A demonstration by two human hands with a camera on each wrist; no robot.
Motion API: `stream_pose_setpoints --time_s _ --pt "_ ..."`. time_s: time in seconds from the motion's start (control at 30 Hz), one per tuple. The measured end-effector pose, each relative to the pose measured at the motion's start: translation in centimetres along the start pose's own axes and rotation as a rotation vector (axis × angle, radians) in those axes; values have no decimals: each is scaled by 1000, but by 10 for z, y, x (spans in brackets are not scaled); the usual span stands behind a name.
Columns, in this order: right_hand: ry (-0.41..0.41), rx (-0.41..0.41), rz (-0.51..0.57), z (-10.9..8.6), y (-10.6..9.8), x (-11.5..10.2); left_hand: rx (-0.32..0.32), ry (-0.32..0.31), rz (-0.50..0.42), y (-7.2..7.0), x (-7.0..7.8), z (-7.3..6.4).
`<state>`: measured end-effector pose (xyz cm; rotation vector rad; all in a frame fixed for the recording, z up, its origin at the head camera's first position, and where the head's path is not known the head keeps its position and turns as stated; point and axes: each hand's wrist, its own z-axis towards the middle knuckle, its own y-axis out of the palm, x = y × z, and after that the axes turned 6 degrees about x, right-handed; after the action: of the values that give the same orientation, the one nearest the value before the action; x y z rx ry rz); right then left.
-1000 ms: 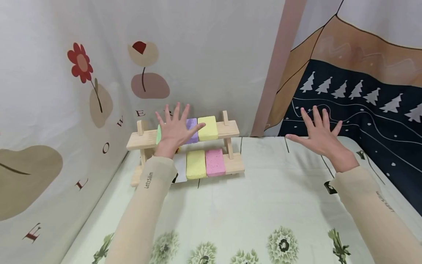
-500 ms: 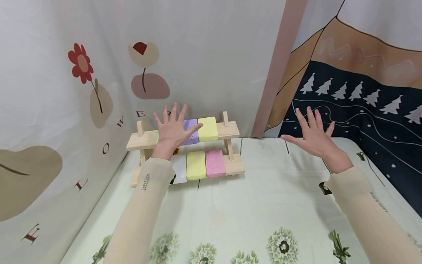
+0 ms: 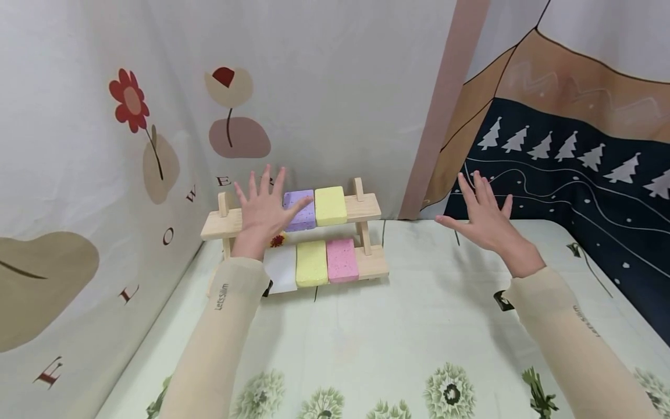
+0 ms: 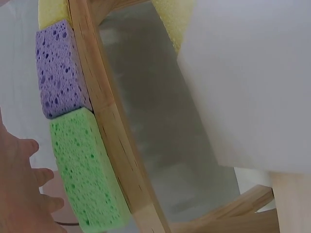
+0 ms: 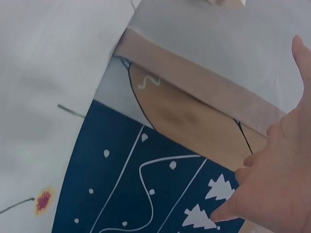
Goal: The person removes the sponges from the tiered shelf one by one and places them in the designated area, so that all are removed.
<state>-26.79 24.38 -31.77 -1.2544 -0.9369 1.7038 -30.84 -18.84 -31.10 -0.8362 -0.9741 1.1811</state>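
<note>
Hands were well apart, fingers spread, neither holding anything: L hand (image 3: 262, 212) by the L end of the wooden rack (image 3: 363, 206), R hand (image 3: 483, 221) raised well off to the rack's R. Rack stood on the desk (image 3: 413, 326). Upper shelf (image 3: 220, 224) held green sponge (image 4: 90, 170), purple sponge (image 3: 303, 220), yellow sponge (image 3: 330, 206); lower shelf (image 3: 373, 263) had white block (image 3: 281, 270) (material unclear), 2nd yellow sponge (image 3: 312, 263), pink sponge (image 3: 342, 260).

Main risk, IMO: L fingertips were just beside the green one, thumb overlapping the purple in head view (contact? can't tell), so a careless sweep might've knocked either off, esp. w/ no front lip visible. L sleeve (image 3: 214, 326) overlapped the lower shelf's end; lowering it could've snagged the white block. Rack looked light, so a hard bump might've shifted everything.
</note>
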Motion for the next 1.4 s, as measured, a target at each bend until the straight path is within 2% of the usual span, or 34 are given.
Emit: stream_pose_setpoints --time_s 0.33,0.83,1.4 --pt "-41 39 38 2 12 -13 20 -31 15 -5 -19 -6" --pt "-101 144 133 8 30 -33 78 -95 -50 -2 -44 -17" --pt "-120 155 219 11 54 -59 104 -184 -100 0 -77 -31"
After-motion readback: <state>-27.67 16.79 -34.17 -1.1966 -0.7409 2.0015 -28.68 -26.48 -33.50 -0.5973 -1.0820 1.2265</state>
